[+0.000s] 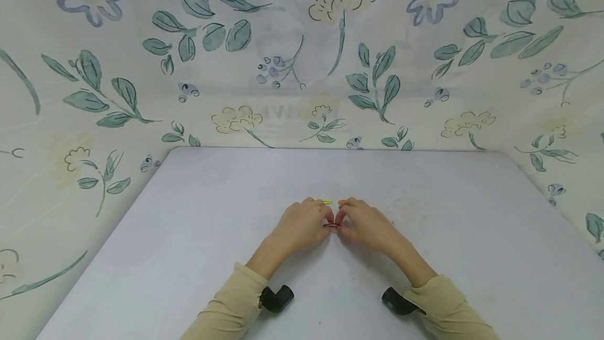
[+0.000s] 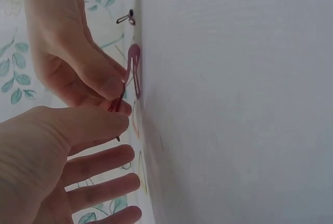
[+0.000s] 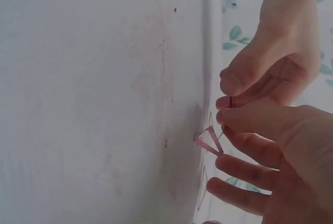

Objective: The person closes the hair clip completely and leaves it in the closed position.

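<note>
Both hands meet near the middle of the white table, fingertips close together. A thin, dark red hair clip (image 1: 332,224) is pinched between them, its middle partly covered by fingers. My left hand (image 1: 306,222) holds one end of the clip between thumb and index finger; in the left wrist view its other fingers (image 2: 99,190) spread apart. From the other side my right hand (image 1: 367,224) pinches the same clip with thumb and fingertips. Just beyond the hands lie a yellow clip (image 1: 327,201) and an orange clip (image 1: 342,202).
In the left wrist view, a mauve hair clip (image 2: 133,67) and a small dark clip (image 2: 127,18) lie past the fingers. A pink triangular clip (image 3: 209,141) shows beside the right fingers. Floral cloth (image 1: 283,104) rises behind the white table (image 1: 189,277).
</note>
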### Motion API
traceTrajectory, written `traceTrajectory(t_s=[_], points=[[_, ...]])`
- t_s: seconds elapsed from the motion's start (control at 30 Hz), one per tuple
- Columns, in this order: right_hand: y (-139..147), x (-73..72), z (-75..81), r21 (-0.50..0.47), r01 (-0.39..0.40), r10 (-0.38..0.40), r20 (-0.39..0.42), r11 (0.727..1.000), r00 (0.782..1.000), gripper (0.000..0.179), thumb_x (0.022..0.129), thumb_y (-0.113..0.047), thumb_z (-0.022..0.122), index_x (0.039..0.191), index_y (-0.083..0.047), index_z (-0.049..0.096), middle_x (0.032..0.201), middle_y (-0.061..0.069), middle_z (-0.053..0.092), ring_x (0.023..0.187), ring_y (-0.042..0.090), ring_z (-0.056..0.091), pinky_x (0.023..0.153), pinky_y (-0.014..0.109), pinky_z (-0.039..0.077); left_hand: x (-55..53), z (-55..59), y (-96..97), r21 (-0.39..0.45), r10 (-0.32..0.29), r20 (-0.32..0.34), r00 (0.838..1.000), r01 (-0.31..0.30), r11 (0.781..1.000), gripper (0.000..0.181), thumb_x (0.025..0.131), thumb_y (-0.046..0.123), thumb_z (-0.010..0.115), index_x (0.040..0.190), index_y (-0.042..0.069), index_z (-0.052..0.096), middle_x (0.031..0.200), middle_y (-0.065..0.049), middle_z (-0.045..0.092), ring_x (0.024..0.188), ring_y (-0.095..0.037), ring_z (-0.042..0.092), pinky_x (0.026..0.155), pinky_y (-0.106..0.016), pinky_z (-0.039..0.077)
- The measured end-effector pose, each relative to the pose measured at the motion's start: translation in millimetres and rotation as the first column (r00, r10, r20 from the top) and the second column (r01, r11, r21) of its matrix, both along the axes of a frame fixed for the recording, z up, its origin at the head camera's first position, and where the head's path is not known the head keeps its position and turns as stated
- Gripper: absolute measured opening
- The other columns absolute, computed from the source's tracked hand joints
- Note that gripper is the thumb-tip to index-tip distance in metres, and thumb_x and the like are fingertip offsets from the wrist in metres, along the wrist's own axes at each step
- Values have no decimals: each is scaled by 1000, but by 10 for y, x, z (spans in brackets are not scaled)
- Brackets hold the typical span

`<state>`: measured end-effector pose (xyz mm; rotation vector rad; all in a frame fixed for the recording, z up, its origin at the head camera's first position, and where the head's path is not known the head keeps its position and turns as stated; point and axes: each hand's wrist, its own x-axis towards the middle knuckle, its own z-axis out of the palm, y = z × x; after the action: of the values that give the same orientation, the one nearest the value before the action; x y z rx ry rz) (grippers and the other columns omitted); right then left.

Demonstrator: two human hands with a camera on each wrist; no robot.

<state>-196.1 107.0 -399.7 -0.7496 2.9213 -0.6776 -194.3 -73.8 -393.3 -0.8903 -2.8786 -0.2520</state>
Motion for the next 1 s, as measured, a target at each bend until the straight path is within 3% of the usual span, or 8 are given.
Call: traceTrajectory(t_s=[0.17,0.3,0.63,0.77,1.0], points=[[4,-8,30,-20,-7,7,22,1000,1000,7,88,-10,69,95,-12,69,134,15,59,124,34,56,100,48,46,-9,6,-23,18,-14,-52,999,15,1000,9,87,25,75,94,21,75,100,3,72,94,-21,64,73,-40,53],[15,-17,43,-31,-1,2,28,1000,1000,8,89,-9,67,97,-12,69,135,14,58,126,34,54,103,48,44,-12,19,-41,40,-14,-57,998,16,999,9,88,24,73,95,19,75,104,2,72,95,-21,64,74,-40,54],[68,-9,109,-103,-32,21,-102,994,995,7,92,-14,67,99,-13,70,133,11,60,126,32,55,102,48,45,-13,126,-76,122,10,-38,999,-6,993,7,89,20,72,94,17,75,101,1,72,91,-22,65,73,-39,55],[71,-7,127,-117,-45,27,-154,992,988,6,92,-13,69,98,-12,71,130,10,62,124,31,57,102,48,46,-13,129,-81,147,-7,-73,997,18,989,7,89,18,71,93,16,77,98,2,73,90,-20,66,71,-37,55],[98,5,140,-145,-55,30,-172,988,985,5,92,-12,69,97,-13,71,128,8,63,122,29,58,100,47,47,-5,118,-80,164,-30,-128,991,51,985,8,89,19,71,95,17,77,97,4,73,89,-18,66,69,-35,55]])
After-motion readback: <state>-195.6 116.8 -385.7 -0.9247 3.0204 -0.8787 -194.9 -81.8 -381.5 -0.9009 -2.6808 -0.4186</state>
